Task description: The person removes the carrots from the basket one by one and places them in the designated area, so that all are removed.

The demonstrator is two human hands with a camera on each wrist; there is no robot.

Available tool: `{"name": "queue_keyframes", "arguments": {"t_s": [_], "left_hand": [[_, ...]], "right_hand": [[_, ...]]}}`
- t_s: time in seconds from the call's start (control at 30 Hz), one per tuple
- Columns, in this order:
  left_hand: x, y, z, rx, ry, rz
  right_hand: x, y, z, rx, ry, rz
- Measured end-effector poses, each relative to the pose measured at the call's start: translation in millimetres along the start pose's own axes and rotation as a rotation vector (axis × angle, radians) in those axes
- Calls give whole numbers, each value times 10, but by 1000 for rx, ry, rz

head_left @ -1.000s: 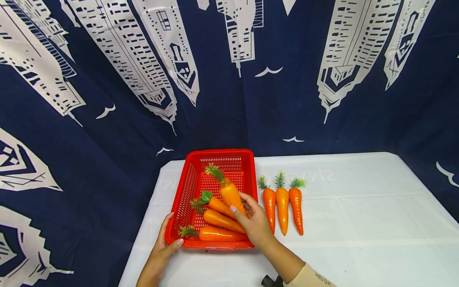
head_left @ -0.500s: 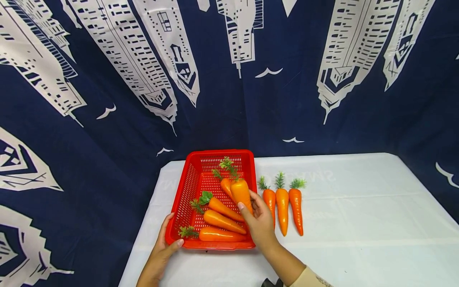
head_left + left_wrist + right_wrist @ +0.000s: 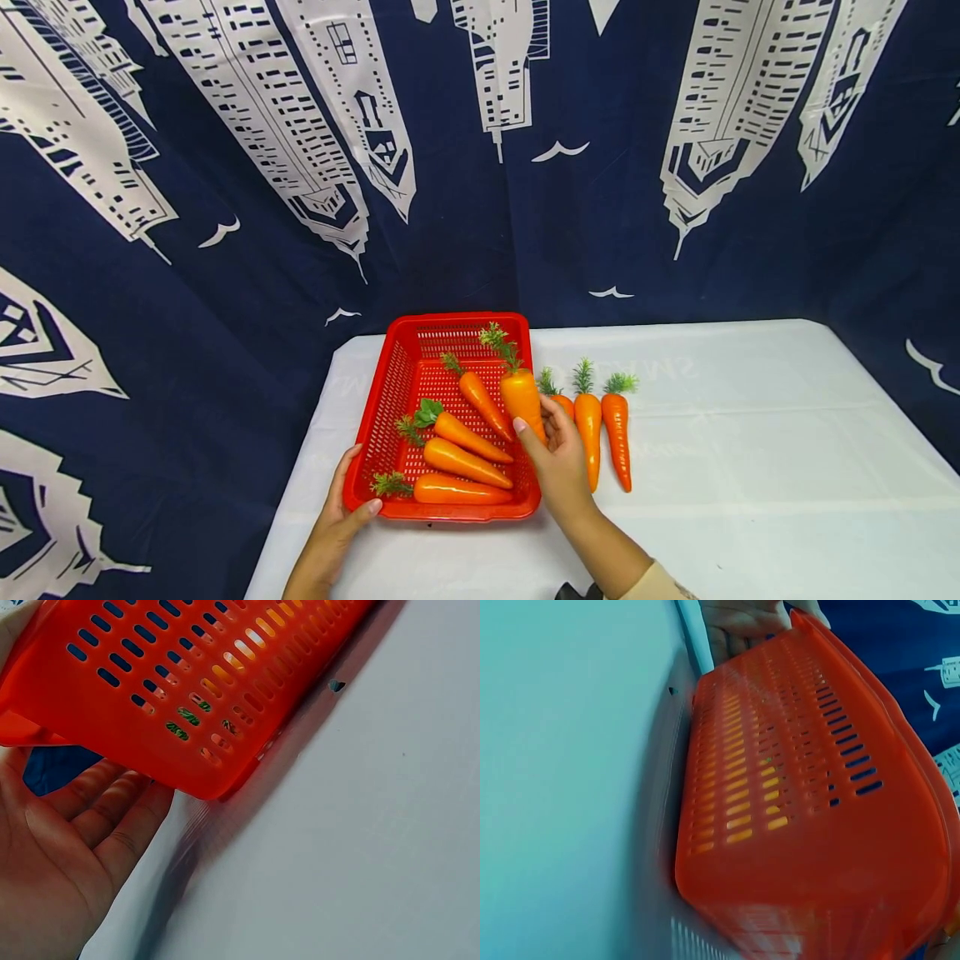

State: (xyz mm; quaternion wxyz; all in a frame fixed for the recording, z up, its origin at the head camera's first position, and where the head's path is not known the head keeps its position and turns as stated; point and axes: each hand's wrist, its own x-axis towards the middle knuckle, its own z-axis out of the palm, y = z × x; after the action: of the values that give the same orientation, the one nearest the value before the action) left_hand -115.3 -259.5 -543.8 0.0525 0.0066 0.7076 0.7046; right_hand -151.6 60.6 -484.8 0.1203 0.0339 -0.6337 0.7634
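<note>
In the head view a red plastic basket (image 3: 373, 400) stands on the left of the table. My left hand (image 3: 330, 533) grips its near-left corner, thumb over the rim; the left wrist view shows the fingers (image 3: 120, 817) against the corner's outside. A thick orange carrot (image 3: 521, 397) with a leafy green top is pinched in my right hand (image 3: 564, 467), over the basket's right rim, its tip hidden by the hand. Several carrots lie inside, among them a bright one (image 3: 461, 490) along the near wall and a slanted one (image 3: 483, 404) farther back.
Three carrots lie side by side right of the basket: one (image 3: 562, 407) partly behind my right hand, a middle one (image 3: 589, 437) and an outer one (image 3: 617, 437). White cloth (image 3: 750, 450) covers the table. A dark blue printed curtain (image 3: 465, 250) hangs behind it.
My right hand has moved right with the thick carrot, from over the basket's middle to its right rim. The slanted carrot beneath it has come into view. My left hand stays put.
</note>
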Motion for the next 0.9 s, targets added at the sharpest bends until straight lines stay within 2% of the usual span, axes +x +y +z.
{"name": "queue_keyframes", "arguments": {"t_s": [0.27,0.9], "left_hand": [[0,5,-2,5,5,-4],[4,-1,-8,17,10,-17]], "right_hand": [[17,8,-92,31,26,38],[23,64,-332,-19,84,124]]}}
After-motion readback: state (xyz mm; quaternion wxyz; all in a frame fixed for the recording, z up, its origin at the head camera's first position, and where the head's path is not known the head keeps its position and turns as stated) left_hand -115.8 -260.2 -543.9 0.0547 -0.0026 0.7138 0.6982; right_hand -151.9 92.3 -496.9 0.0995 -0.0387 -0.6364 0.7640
